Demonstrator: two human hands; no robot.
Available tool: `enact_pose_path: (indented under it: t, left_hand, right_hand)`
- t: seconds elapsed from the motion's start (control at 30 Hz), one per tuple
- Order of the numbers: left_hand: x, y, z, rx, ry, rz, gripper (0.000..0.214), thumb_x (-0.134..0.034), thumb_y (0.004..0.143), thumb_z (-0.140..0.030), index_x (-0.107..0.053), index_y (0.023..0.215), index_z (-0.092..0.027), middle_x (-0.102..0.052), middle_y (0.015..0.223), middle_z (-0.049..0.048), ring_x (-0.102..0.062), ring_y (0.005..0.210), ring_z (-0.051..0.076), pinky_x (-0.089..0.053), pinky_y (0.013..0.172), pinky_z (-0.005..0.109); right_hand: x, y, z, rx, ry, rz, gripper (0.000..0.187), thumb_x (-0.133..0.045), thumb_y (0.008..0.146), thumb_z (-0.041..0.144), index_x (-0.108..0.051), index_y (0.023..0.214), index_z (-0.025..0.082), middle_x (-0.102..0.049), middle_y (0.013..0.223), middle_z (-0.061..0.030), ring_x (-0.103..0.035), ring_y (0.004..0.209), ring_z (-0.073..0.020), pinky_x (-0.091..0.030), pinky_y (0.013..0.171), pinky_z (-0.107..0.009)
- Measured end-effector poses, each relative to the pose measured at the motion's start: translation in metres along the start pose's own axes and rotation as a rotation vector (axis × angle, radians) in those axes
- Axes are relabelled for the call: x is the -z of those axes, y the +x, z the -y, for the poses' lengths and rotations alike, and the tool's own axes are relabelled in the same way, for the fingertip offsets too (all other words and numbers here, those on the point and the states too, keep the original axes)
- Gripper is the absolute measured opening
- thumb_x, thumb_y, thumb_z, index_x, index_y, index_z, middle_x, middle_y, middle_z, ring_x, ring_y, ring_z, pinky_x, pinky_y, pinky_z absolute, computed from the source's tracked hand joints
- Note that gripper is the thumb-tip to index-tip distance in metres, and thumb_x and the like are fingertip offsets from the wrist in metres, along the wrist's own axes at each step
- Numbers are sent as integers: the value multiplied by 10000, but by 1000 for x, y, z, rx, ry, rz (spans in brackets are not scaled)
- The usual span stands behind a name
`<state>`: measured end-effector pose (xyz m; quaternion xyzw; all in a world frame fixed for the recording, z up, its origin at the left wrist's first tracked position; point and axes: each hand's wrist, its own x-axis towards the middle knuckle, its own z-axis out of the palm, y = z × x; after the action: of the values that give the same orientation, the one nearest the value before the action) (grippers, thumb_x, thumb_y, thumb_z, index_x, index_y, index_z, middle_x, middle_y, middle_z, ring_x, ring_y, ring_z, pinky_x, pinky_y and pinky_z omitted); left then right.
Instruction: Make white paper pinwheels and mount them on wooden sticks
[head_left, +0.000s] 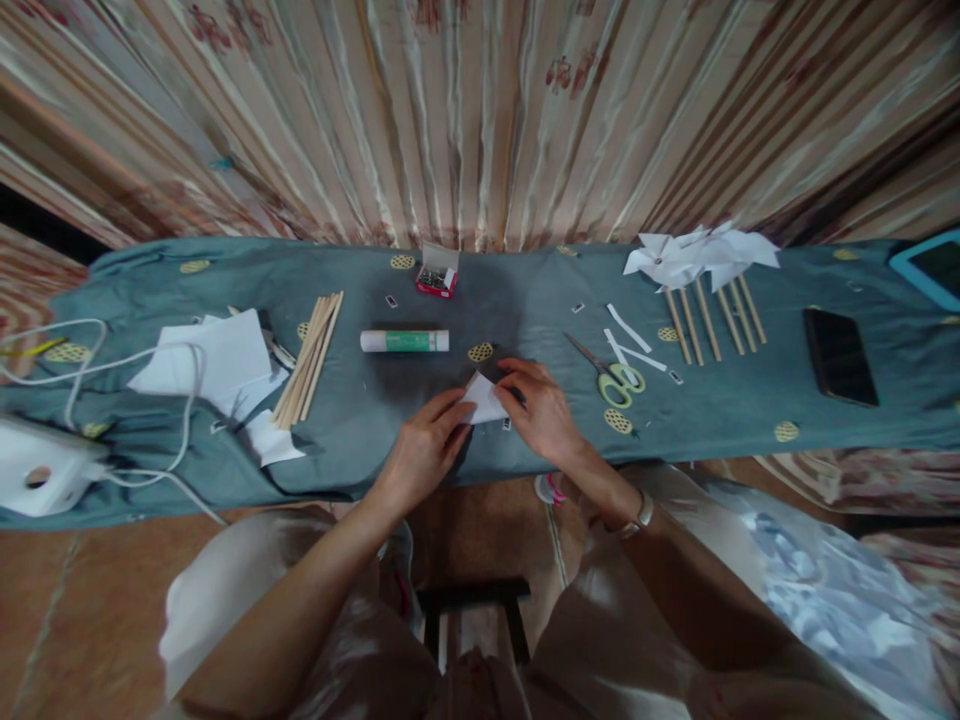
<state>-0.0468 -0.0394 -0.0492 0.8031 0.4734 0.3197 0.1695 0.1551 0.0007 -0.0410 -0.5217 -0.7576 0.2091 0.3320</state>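
Observation:
A small folded piece of white paper [484, 399] is held between my two hands, just above the front part of the cloth-covered table. My left hand [426, 445] pinches its left edge between thumb and fingers. On the other side, my right hand [541, 412] grips the right edge, with its fingers curled over the top. Beyond the hands lies a glue stick [405, 341] with a green label. To the right are green-handled scissors [619, 384] and several thin paper strips [628, 328].
Several wooden sticks [309, 360] and white paper sheets [214, 358] lie left, near a white device [45, 465] with a looping cable. A red box of small metal pieces [437, 272] sits at the back. Paper pinwheels [701, 258], a phone [840, 356] and a blue-framed tablet [934, 270] are right.

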Motion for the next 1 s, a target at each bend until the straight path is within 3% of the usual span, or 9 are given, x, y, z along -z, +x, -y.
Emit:
enact_pose_path:
  t: [0.63, 1.0]
  left_hand:
    - [2, 2, 1, -14, 88, 15, 251, -574, 914, -175, -678, 1143, -178, -688, 1220, 129, -682, 1067, 250, -580, 920, 436]
    - [9, 7, -5, -14, 197, 83, 253, -578, 922, -202, -687, 1149, -182, -699, 1192, 119, -639, 996, 267, -531, 860, 443]
  right_hand:
    - [-13, -2, 1, -2, -52, -110, 100, -544, 893, 205, -595, 812, 234, -682, 1153, -123, -610, 1099, -261, -497, 994, -447]
    - [-16, -1, 5, -64, -23, -106, 96, -536, 873, 183, -575, 798, 227, -657, 1182, -151, -578, 1109, -289, -464, 1022, -482]
